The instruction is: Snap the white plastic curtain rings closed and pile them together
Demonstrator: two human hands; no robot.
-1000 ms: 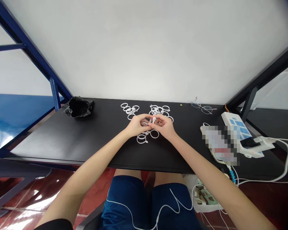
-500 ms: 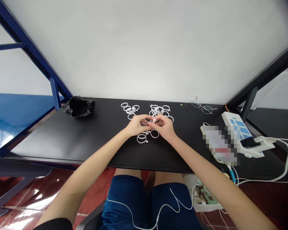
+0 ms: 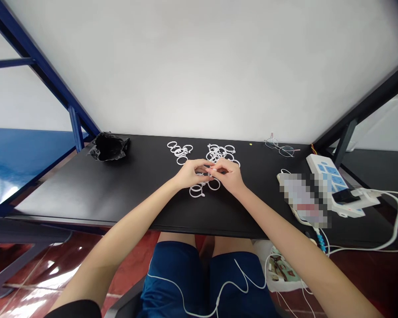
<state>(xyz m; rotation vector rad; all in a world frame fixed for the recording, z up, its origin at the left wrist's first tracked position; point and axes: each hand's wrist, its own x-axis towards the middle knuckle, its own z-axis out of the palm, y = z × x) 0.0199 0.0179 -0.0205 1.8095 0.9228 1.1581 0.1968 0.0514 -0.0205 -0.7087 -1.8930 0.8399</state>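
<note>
My left hand [image 3: 189,174] and my right hand [image 3: 231,176] meet above the middle of the table, fingertips together. Pinched between them is a small white plastic ring [image 3: 213,168], mostly hidden by the fingers. Just below the hands lie several white plastic rings with small knobs [image 3: 196,191], partly covered by my fingers. Behind my right hand is a tangled heap of similar rings [image 3: 220,152]. Farther left, behind my left hand, a smaller group of rings [image 3: 179,153] is spread out.
A crumpled black plastic bag [image 3: 109,148] stands with its mouth spread at the black table's [image 3: 86,185] far left. Eyeglasses [image 3: 280,148] lie near the wall. On the right are a phone [image 3: 300,201], blurred out, and a white power strip [image 3: 331,176] with plugged-in cables.
My right fingers have curled in and closed more tightly around the small white piece, which is now less visible. The ring groups on the table look unchanged.
</note>
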